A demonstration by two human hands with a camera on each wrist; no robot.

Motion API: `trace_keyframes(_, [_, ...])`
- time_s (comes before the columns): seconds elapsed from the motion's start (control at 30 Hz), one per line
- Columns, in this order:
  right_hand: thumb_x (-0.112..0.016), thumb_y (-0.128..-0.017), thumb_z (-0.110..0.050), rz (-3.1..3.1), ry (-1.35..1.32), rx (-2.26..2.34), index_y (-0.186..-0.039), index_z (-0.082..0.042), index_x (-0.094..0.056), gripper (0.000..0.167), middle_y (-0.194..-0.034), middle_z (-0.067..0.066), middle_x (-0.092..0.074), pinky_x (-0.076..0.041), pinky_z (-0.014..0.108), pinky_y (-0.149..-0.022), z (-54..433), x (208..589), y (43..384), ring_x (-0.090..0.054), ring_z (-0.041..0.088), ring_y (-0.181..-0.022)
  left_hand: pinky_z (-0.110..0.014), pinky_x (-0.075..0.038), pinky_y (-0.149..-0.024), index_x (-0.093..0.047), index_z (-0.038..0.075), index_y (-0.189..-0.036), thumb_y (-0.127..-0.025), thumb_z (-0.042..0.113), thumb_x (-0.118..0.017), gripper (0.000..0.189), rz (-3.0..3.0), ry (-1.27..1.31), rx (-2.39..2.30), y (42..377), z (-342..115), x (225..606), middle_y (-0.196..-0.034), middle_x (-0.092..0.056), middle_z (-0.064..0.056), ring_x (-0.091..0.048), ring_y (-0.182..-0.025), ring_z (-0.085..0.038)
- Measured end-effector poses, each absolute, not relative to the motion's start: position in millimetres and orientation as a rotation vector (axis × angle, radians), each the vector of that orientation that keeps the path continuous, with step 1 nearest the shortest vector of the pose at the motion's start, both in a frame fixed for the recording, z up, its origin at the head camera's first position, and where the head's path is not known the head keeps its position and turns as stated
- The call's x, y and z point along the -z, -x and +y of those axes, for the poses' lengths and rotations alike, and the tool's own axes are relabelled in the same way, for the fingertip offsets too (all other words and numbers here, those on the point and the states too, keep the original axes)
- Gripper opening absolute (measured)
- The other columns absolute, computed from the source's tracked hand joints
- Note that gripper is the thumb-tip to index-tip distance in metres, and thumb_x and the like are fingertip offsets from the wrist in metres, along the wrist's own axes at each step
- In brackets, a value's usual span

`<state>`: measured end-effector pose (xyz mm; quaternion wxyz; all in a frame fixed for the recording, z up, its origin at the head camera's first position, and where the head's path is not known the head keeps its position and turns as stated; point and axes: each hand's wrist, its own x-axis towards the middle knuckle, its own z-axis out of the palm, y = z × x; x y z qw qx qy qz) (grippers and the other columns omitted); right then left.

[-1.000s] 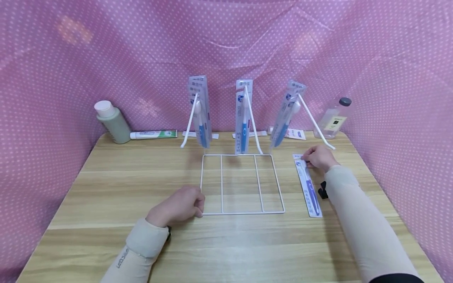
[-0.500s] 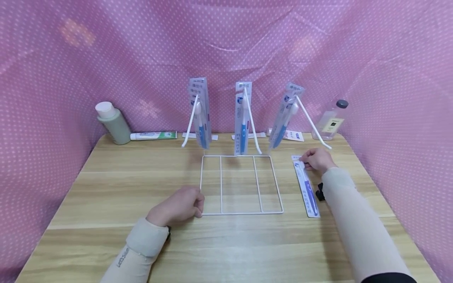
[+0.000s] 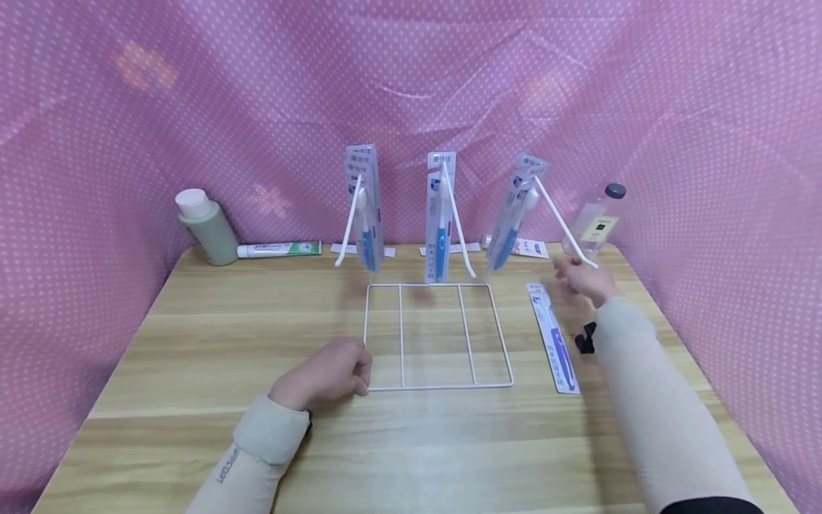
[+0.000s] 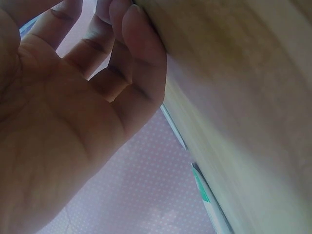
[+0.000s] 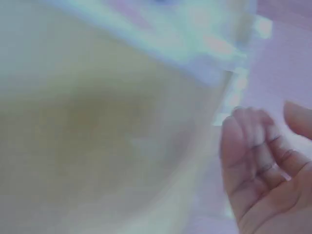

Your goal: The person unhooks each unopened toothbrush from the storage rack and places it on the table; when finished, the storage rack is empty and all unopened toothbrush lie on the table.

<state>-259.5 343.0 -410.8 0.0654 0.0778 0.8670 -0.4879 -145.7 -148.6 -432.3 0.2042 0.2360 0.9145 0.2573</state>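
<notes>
My left hand (image 3: 327, 371) grips the front left corner of a white wire display rack (image 3: 443, 387), its fingers curled; the left wrist view shows these fingers (image 4: 141, 73) bent close to the tabletop. A packaged purple toothbrush (image 3: 554, 339) lies flat to the right of the rack, slanting. Just beyond its top end, my right hand (image 3: 583, 280) is apart from it, holding nothing, below the tip of the right hook. In the right wrist view its fingers (image 5: 234, 146) are loosely extended, thumb apart. Blue toothbrush packs hang on the left hook (image 3: 349, 221), middle hook (image 3: 457, 218) and right hook.
Along the back edge stand a green bottle (image 3: 215, 232) with a white cap and a clear bottle (image 3: 594, 225) with a black cap. Toothpaste tubes, one a green and white tube (image 3: 279, 249), lie between them. Pink dotted cloth (image 3: 411, 71) encloses the table.
My right hand has let go of the purple toothbrush pack and moved slightly up and right, away from it. The left hand stays at the rack's corner.
</notes>
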Motion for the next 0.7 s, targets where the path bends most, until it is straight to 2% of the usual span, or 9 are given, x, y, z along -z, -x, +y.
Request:
trace_keyframes(0.07, [-0.055,-0.111,-0.027,2.623,-0.157,1.630,-0.133,0.010,-0.057,0.043,-0.090,-0.010,-0.069,-0.061,0.026,-0.077,339.9,387.2,260.0,-0.068,0.005,-0.079,-0.036,-0.050,-0.080,-0.064,0.018,-0.069,-0.085,0.004,-0.084,0.029,2.557,-0.670,-0.712,145.5,-148.6,432.5,-0.080,-0.061,0.005,-0.057,-0.080,-0.014])
trace_keyframes(0.13, [-0.059,-0.109,-0.026,2.575,-0.088,1.853,-0.128,0.003,-0.064,0.036,-0.090,-0.011,-0.073,-0.061,0.023,-0.074,331.7,361.7,260.2,-0.071,0.005,-0.080,-0.037,-0.050,-0.081,-0.064,0.018,-0.069,-0.085,0.004,-0.084,0.029,2.564,-0.668,-0.709,145.5,-148.7,432.5,-0.080,-0.061,0.005,-0.057,-0.081,-0.014])
trace_keyframes(0.27, [-0.068,-0.104,-0.019,2.172,0.121,2.480,-0.108,-0.007,-0.074,0.014,-0.094,-0.001,-0.077,-0.061,0.024,-0.080,305.3,317.3,255.5,-0.073,0.011,-0.087,-0.037,-0.050,-0.081,-0.064,0.018,-0.069,-0.084,0.004,-0.084,0.029,2.569,-0.655,-0.703,145.5,-148.9,431.5,-0.080,-0.060,0.005,-0.056,-0.081,-0.014])
trace_keyframes(0.37, [-0.069,-0.102,-0.010,1.721,0.373,2.807,-0.104,-0.002,-0.073,0.008,-0.099,0.007,-0.075,-0.058,0.027,-0.088,285.0,294.8,251.0,-0.070,0.018,-0.094,-0.036,-0.050,-0.080,-0.064,0.018,-0.069,-0.084,0.004,-0.085,0.029,2.569,-0.650,-0.700,145.5,-148.5,431.3,-0.080,-0.061,0.005,-0.056,-0.080,-0.014])
trace_keyframes(0.47, [-0.067,-0.102,-0.006,1.496,0.511,2.920,-0.104,0.001,-0.069,0.008,-0.101,0.010,-0.072,-0.056,0.031,-0.087,269.8,280.2,247.9,-0.066,0.023,-0.096,-0.037,-0.050,-0.081,-0.064,0.017,-0.069,-0.084,0.005,-0.085,0.029,2.568,-0.646,-0.700,145.7,-147.8,431.6,-0.081,-0.060,0.005,-0.056,-0.081,-0.014])
trace_keyframes(0.7, [-0.071,-0.098,-0.002,1.501,0.465,2.990,-0.107,0.001,-0.067,0.010,-0.102,0.010,-0.070,-0.056,0.030,-0.083,257.4,272.6,248.2,-0.065,0.023,-0.095,-0.037,-0.049,-0.082,-0.064,0.019,-0.068,-0.083,0.006,-0.086,0.030,2.581,-0.681,-0.689,145.9,-149.0,435.1,-0.081,-0.058,0.005,-0.055,-0.080,-0.014])
